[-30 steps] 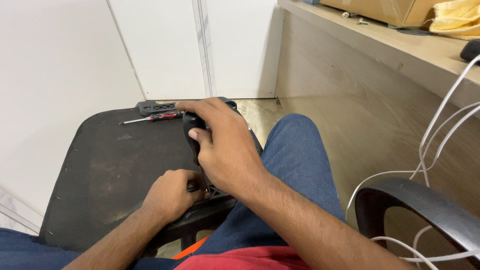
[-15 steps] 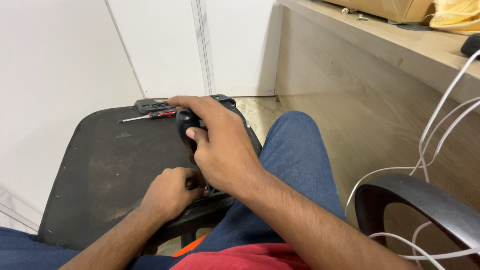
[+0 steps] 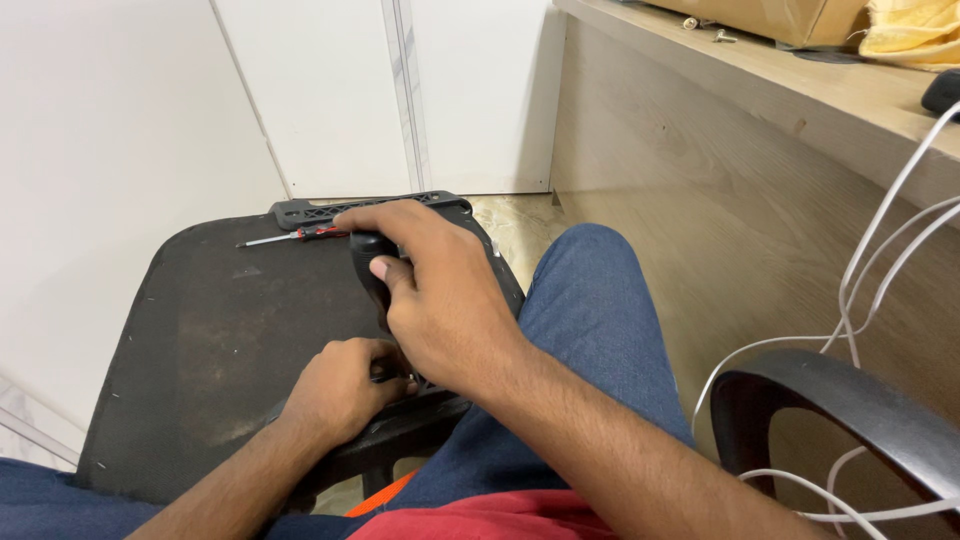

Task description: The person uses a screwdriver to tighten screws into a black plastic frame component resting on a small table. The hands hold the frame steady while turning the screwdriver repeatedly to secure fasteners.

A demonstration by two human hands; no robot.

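A black curved plastic part (image 3: 368, 262), shaped like a chair armrest, lies on a black chair seat (image 3: 215, 340) in front of me. My right hand (image 3: 440, 300) wraps over its top, thumb on its near side. My left hand (image 3: 340, 390) is clenched at the part's lower end, near the seat's front edge; what it holds is hidden. A small red-handled screwdriver (image 3: 295, 236) rests on the seat just beyond my right fingertips, beside a flat black slotted plastic piece (image 3: 300, 212).
My knee in blue jeans (image 3: 590, 320) sits right of the seat. A wooden desk panel (image 3: 760, 200) rises on the right, with white cables (image 3: 880, 270) hanging from it. Another chair's black armrest (image 3: 850, 420) curves at lower right. White wall panels (image 3: 300, 90) stand behind.
My right hand has slid slightly along the black part's top and the view has shifted a little. My left hand stays clenched at the lower end.
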